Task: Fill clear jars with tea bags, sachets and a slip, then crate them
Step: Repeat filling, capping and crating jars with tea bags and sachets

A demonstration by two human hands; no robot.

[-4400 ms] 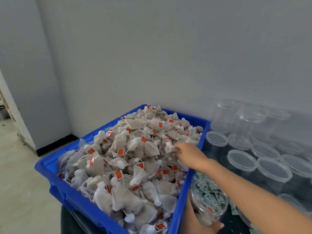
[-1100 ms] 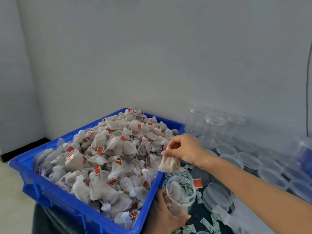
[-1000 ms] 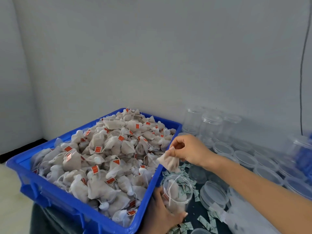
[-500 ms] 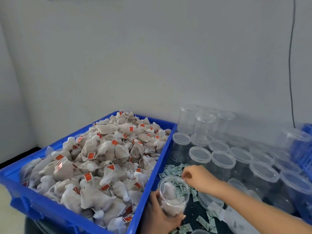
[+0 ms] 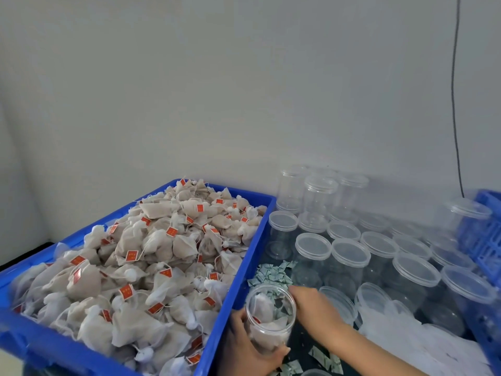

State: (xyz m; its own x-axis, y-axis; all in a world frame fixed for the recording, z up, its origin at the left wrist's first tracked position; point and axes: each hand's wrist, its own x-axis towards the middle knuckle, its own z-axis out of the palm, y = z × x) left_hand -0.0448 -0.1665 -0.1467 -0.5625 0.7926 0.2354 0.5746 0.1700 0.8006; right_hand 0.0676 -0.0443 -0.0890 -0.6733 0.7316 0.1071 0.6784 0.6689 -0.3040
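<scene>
At the bottom of the view, near 6 o'clock, the left hand (image 5: 252, 346) grips an open clear jar (image 5: 269, 318) round its lower wall and holds it upright, just beside the right wall of the blue crate (image 5: 241, 270). This jar already has a few tea bags inside, so the filling has started — but it looks far from full, and I see no slip in it.

The right hand (image 5: 315, 305) is at 3 o'clock from the jar's mouth, low over the scattered green sachets (image 5: 273, 275). Its fingers are turned down and hidden behind the jar rim, so I cannot tell if they pinch a sachet or are loose. I judge the sachet step is now in hand.

A big heap of tea bags (image 5: 141, 267) fills the blue crate at 9 o'clock. Toward 2 o'clock stand many lidded empty jars (image 5: 349, 256), some stacked on others — all of them look not yet filled. A second blue crate (image 5: 485, 234) shows at the right edge with a lidded jar just in front of it; whether any finished jar is inside, I cannot tell. So most of the work seems left.
</scene>
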